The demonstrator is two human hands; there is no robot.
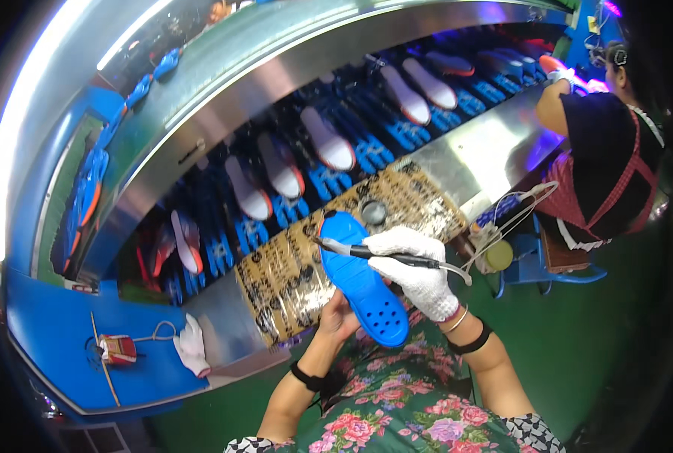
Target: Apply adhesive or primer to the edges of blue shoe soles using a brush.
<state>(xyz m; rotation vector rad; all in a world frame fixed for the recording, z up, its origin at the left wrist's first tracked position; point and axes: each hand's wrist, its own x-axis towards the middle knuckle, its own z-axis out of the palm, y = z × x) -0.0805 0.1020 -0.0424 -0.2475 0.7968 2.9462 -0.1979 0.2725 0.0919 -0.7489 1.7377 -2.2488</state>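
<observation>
The bare left hand (339, 318) grips the blue sole (361, 287) by its left side at the counter's (489, 162) near edge, fingers partly hidden; the gloved right hand (416, 273) pinches a brush (359, 251), tip at the sole's far left rim. Brushing appears in hand; the next stroke calls for a steady sole.

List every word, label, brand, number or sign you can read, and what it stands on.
Nothing can be read.
Brown bench covering: dark marks, too blurred to read.
Red packet on the blue table: any print too small to read.
Blue sole in the left hand: no lettering visible.
</observation>
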